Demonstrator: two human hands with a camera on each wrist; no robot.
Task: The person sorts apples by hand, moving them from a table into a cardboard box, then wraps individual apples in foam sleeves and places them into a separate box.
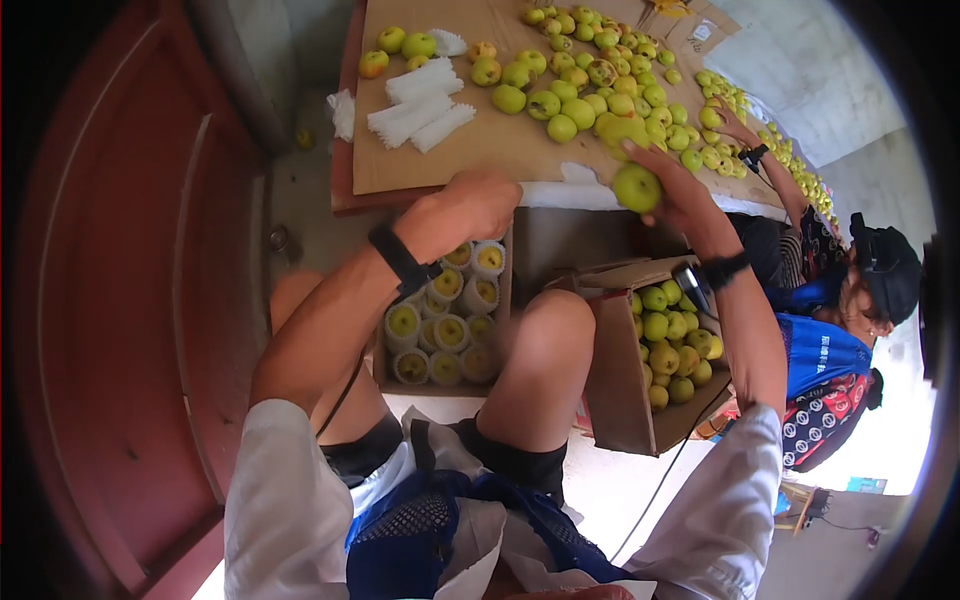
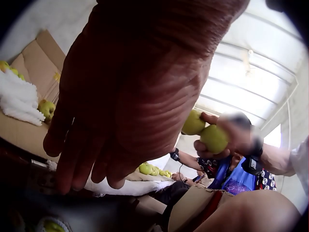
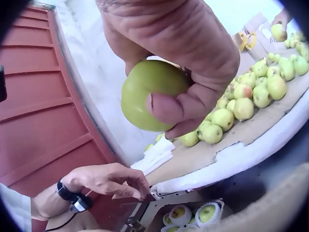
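My right hand grips a green apple above the table's front edge; the same apple sits between thumb and fingers in the right wrist view. In the left wrist view two green apples, one upper and one lower, are at the right hand. My left hand hovers over the box of netted apples, its fingers loosely bent around nothing in the right wrist view. White foam nets lie on the cardboard-covered table.
Many loose apples spread across the table. An open carton of bare apples stands right of my knees. Another person at the right reaches onto the table. A red door is at the left.
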